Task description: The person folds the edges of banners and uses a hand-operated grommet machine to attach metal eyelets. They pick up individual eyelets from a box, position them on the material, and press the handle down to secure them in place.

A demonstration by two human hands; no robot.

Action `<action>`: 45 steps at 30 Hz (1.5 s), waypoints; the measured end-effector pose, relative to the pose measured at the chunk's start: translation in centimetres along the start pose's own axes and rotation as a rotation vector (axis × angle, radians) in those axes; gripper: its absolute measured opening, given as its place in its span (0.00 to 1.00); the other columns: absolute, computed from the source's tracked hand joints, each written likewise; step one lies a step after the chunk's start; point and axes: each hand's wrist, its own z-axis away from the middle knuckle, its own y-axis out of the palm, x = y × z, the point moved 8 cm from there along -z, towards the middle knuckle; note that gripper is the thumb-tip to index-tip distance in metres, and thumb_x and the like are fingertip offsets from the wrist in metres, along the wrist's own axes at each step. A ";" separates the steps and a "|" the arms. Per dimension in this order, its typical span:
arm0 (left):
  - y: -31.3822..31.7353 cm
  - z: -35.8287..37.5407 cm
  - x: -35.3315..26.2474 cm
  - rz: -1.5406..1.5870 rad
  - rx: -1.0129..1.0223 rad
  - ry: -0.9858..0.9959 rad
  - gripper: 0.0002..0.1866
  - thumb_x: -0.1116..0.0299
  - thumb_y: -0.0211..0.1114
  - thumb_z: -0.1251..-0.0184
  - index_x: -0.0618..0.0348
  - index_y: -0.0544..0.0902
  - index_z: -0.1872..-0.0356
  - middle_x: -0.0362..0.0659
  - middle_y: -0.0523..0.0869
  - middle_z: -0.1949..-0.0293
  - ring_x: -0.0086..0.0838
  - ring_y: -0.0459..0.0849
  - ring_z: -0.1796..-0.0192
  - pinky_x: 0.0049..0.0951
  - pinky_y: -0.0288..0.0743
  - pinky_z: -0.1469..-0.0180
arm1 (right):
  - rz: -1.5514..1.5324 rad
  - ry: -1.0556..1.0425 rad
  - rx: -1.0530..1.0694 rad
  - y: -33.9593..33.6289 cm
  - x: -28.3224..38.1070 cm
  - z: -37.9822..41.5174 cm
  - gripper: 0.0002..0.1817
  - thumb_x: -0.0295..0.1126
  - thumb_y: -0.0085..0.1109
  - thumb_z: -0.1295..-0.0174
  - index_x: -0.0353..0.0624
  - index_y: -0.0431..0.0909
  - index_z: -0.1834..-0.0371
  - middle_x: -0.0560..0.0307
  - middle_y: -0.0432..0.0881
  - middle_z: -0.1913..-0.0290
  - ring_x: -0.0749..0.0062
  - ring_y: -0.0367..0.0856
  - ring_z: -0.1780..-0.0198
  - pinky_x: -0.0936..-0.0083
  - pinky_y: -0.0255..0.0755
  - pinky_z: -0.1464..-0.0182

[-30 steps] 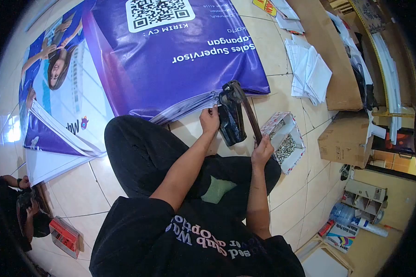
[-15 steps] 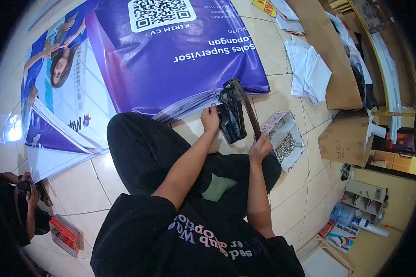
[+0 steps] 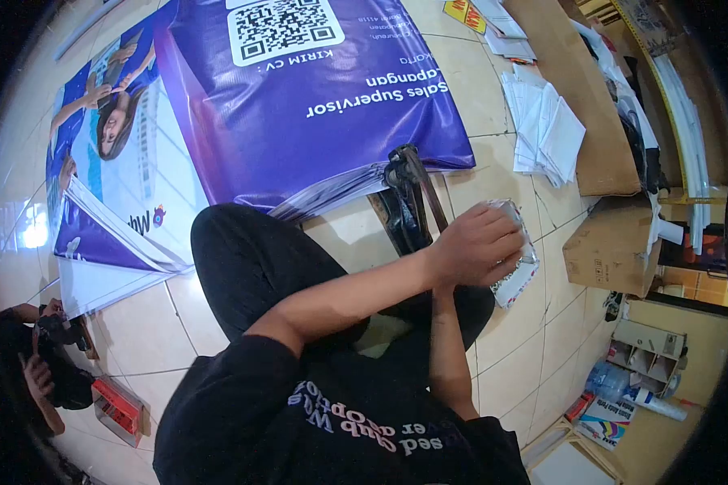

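My left hand (image 3: 479, 242) is stretched across my body, above a small patterned box (image 3: 529, 263) of shiny metal eyelets. Its fingers curl downward and hide their tips. A black hand-lever eyelet press (image 3: 407, 214) stands on the floor between my knees and the banner, its head at the banner's folded edge. The press's lever slants toward my right hand (image 3: 444, 293), whose fingers are covered by my left arm; its wrist stays where it gripped the lever. The purple printed banner (image 3: 283, 133) lies folded in layers before me.
Another printed banner (image 3: 117, 186) spreads at the left, near another person's hands (image 3: 36, 372) and a red crate (image 3: 120, 412). Folded white sheets (image 3: 546, 133), a cardboard box (image 3: 611, 246) and shelving with long white rolls line the right side.
My left hand has left the banner edge beside the press and crossed right, over my right hand, to the eyelet box. The press and lever keep nearly the same position.
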 end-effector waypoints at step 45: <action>-1.2 21.2 17.2 -0.649 0.203 -0.805 0.39 0.63 0.66 0.49 0.63 0.62 0.34 0.53 0.68 0.38 0.50 0.66 0.36 0.49 0.63 0.38 | 0.151 -0.142 0.212 6.9 1.6 -1.7 0.22 0.48 0.69 0.51 0.43 0.83 0.61 0.46 0.85 0.67 0.51 0.84 0.63 0.60 0.75 0.59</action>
